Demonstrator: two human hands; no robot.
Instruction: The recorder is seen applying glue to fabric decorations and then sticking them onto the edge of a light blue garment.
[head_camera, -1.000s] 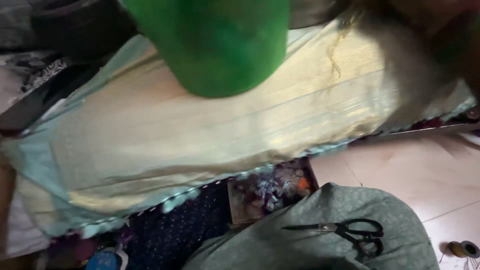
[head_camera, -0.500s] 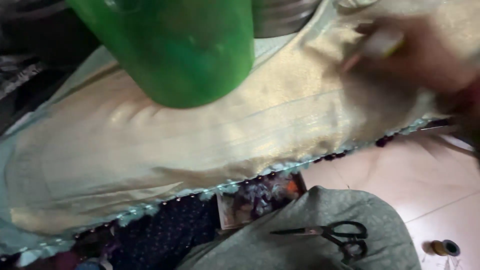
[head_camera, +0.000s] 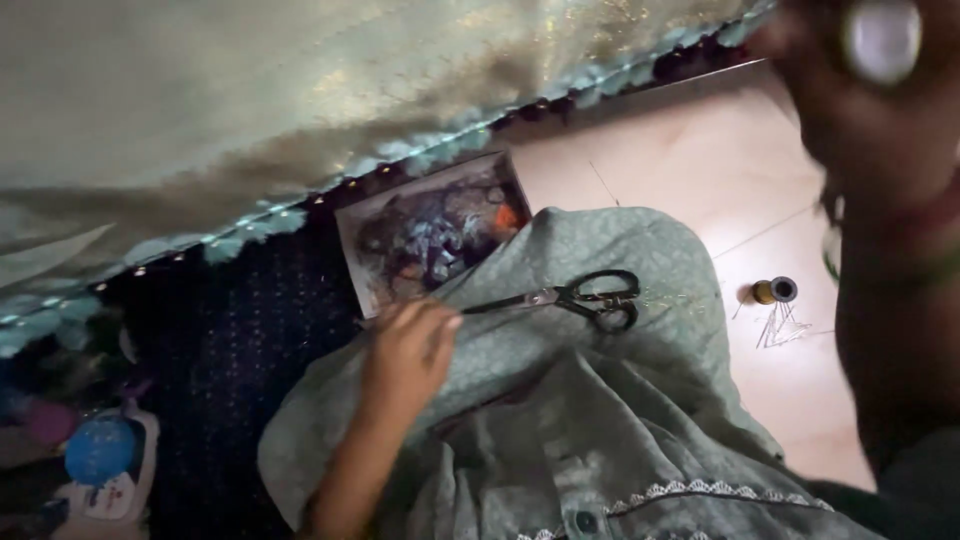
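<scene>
**Green cylinder gone, a hand now by the scissors**

The big green cylinder that filled the top of the view a second ago is out of sight, and the view has dropped lower. The gold cloth (head_camera: 300, 90) now spans only the far edge, with its teal scalloped border running down to the left. A hand has come in that was not there before.

The left hand (head_camera: 405, 350) reaches up from the near left and rests on the green fabric (head_camera: 620, 400), which lies over the lap. Its fingers (head_camera: 435, 322) are loosely curled and lie close together, holding nothing. Their tips are just beside the blade tips of the scissors (head_camera: 575, 297).

The scissors lie flat on the green fabric, blades closed and pointing left, black loop handles to the right.

The right hand (head_camera: 880, 110) is raised at the far right, close to the camera and badly blurred. It seems to hold a small pale round thing (head_camera: 882, 40), but I cannot tell how its fingers are set.

A dark printed picture (head_camera: 430, 230) lies just beyond the left hand, partly under the green fabric. On the pale floor (head_camera: 650, 160) to the right stands a thread spool (head_camera: 775, 291), well apart from the scissors.
</scene>
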